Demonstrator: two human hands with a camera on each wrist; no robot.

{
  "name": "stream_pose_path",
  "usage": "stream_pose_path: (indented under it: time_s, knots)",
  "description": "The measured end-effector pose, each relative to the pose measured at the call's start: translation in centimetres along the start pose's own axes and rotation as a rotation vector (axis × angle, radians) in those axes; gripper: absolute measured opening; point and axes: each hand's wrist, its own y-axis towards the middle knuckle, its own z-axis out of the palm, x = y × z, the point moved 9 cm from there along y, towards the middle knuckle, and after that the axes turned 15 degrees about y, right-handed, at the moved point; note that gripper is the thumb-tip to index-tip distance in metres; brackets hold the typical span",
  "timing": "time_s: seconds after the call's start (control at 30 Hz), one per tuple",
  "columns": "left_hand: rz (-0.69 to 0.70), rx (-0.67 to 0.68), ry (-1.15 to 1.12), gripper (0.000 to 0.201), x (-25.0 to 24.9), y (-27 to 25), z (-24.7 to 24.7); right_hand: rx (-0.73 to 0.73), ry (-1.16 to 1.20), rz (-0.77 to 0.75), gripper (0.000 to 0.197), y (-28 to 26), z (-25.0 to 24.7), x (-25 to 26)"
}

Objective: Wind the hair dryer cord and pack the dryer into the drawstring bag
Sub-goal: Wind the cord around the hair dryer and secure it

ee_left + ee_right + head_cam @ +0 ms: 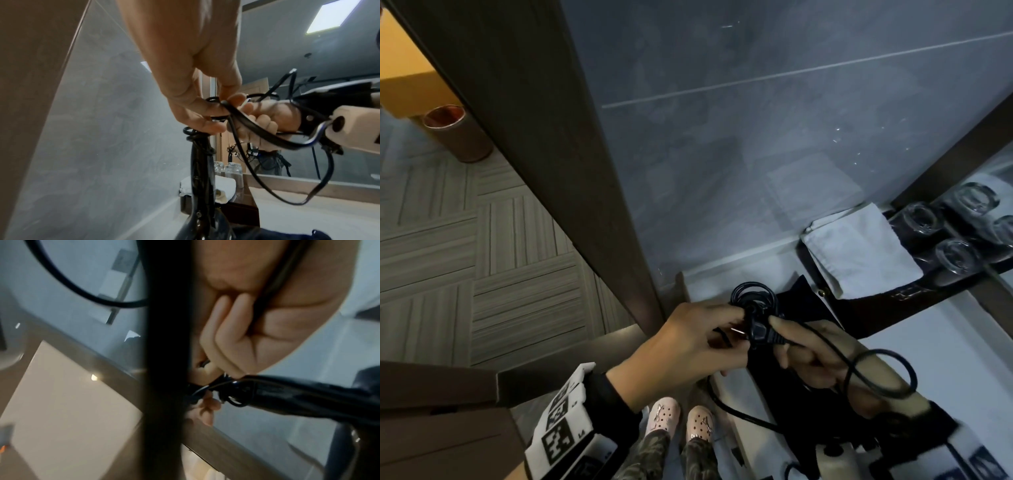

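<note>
The black hair dryer's handle (200,178) stands below my hands, and its glossy body (308,397) shows in the right wrist view. Wound cord loops (753,296) sit at the handle's end. My left hand (729,329) pinches these loops (207,116). My right hand (784,339) grips the black plug (760,334), whose metal prongs point left. A slack loop of cord (883,373) hangs over my right wrist. The dark drawstring bag (804,305) lies flat on the pale counter (945,325) under my hands.
A folded white towel (859,246) and upturned glasses (921,219) sit on a dark tray at the back right, beside a mirror. Grey tiled wall (756,137) rises ahead, a dark door frame (544,137) stands left, with a copper bin (455,133) on the floor beyond.
</note>
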Motion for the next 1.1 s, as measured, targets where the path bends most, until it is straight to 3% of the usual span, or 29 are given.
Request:
stream_pose_path:
  time_s: [0.17, 0.3, 0.43, 0.6, 0.8, 0.97, 1.1]
  knots:
    - [-0.016, -0.008, -0.029, 0.008, -0.2, 0.0, -0.1, -0.073, -0.074, -0.267, 0.033, -1.3, -0.2, 1.8]
    - [-0.039, -0.012, -0.055, 0.006, -0.3, -0.1, 0.3, -0.106, -0.111, -0.38, 0.024, -2.0, -0.7, 2.2]
    - [-0.031, -0.064, 0.048, 0.013, -0.5, -0.2, 0.2, -0.058, -0.126, -0.353, 0.035, -2.2, -0.5, 2.3]
    - [0.005, 0.015, 0.095, 0.02, -1.0, 0.1, 0.8, 0.017, -0.087, -0.188, 0.036, -1.1, 0.9, 1.4]
    - [-0.004, 0.132, -0.047, 0.016, -0.5, -0.1, 0.3, 0.033, -0.108, -0.38, 0.034, -1.5, 1.3, 1.2]
    - [-0.116, -0.031, -0.132, 0.025, 1.5, -0.5, -0.9, 0.023, -0.143, -0.479, 0.02, -2.2, -0.4, 1.5]
    - [-0.106, -0.108, -0.14, 0.023, 2.0, -0.7, -1.2, 0.109, 0.053, -0.404, 0.032, -2.4, -1.4, 0.9]
